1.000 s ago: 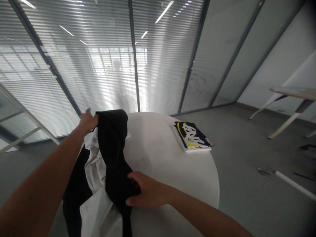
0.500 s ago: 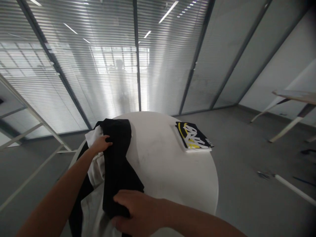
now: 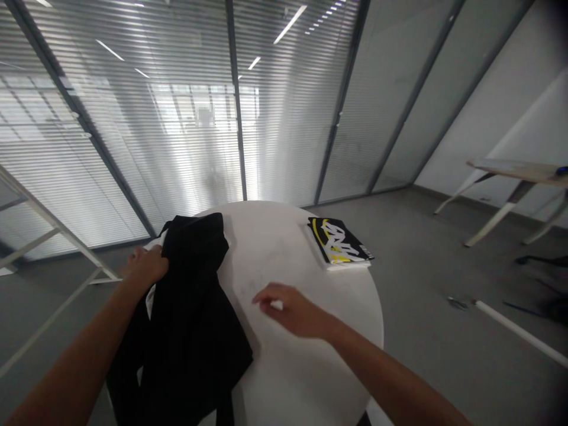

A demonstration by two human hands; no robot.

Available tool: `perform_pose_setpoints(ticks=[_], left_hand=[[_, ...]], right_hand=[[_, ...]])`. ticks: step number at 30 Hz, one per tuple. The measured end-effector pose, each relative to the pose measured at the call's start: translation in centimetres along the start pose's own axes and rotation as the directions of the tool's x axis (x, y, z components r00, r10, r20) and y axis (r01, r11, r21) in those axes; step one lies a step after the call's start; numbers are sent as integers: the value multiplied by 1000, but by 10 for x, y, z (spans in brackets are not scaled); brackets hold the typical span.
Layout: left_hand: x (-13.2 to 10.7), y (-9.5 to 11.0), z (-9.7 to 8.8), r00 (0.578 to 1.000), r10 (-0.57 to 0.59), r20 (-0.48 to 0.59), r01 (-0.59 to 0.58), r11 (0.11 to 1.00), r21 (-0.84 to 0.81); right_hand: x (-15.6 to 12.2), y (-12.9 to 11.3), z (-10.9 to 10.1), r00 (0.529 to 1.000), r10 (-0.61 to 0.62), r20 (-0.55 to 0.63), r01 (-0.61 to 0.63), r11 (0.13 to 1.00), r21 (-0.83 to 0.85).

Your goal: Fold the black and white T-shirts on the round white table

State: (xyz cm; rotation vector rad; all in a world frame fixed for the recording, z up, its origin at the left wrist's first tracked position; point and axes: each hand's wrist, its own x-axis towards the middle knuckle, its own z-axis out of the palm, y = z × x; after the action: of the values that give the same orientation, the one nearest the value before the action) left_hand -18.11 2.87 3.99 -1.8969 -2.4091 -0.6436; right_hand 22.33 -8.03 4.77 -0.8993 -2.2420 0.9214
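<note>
A black garment (image 3: 190, 307) with a pale lining lies over the left side of the round white table (image 3: 306, 331), part of it hanging past the edge. Its black cloth covers most of the lining; a light strip shows beside my left hand (image 3: 148, 266). That hand is closed at the garment's upper left edge, with the fingertips partly hidden. My right hand (image 3: 288, 307) is over the bare tabletop, right of the cloth and apart from it. Its fingers are loosely bent, with a gap inside the thumb and nothing held.
A black, white and yellow book or flat box (image 3: 339, 242) lies near the table's right edge. On the left stands a white metal frame (image 3: 66, 236). A wooden-topped table (image 3: 523, 171) and a white pole (image 3: 519, 331) are on the right. Glass panels with blinds rise behind.
The black cloth has spread left and down over the pale lining. My left hand has moved left with its edge. My right hand has let go and moved up and right.
</note>
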Motion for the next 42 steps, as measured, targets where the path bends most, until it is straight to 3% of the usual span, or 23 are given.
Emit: perform_pose_setpoints(ticks=[1,3,6,8,10,12,14,16,23,31,34,36,38,42], left_hand=[[-6,11,2,1000,-2,-15,3,994,110],[-21,37,11,989,148,-2,-145,973,178],[-46,77,36,925,377,46,-379,912,155],[-64,96,57,929,359,89,-370,913,173],[-77,105,75,932,347,107,-363,904,225],[-84,106,85,935,341,97,-354,899,258],[-86,102,87,936,334,109,-351,899,261],[-84,98,84,934,330,141,-356,900,252],[-83,93,81,940,298,165,-331,913,239],[-85,95,77,941,324,102,-338,920,199],[-86,96,77,944,319,85,-330,926,184],[-88,97,77,943,328,59,-333,930,157],[-91,101,74,938,347,18,-347,932,108],[-97,123,55,894,441,-72,-446,893,-61]], right_hand=[[0,24,-15,982,93,-162,-113,987,-116],[-2,69,-45,892,214,-399,-352,882,-313],[-11,119,-81,701,316,-640,-672,595,-442],[-18,135,-94,603,373,-705,-787,424,-448],[-23,142,-100,582,418,-698,-813,332,-479],[-25,144,-103,605,434,-668,-796,308,-521],[-25,146,-108,612,441,-656,-791,330,-515],[-23,149,-117,587,456,-669,-808,390,-442],[-13,152,-173,509,369,-778,-784,572,-241],[12,97,-235,376,-59,-925,-601,744,-292],[26,70,-243,348,-77,-934,-428,874,-231],[35,52,-239,357,-17,-934,-265,957,-118],[44,33,-229,405,60,-912,-92,995,24],[57,-3,-196,502,177,-847,134,951,278]])
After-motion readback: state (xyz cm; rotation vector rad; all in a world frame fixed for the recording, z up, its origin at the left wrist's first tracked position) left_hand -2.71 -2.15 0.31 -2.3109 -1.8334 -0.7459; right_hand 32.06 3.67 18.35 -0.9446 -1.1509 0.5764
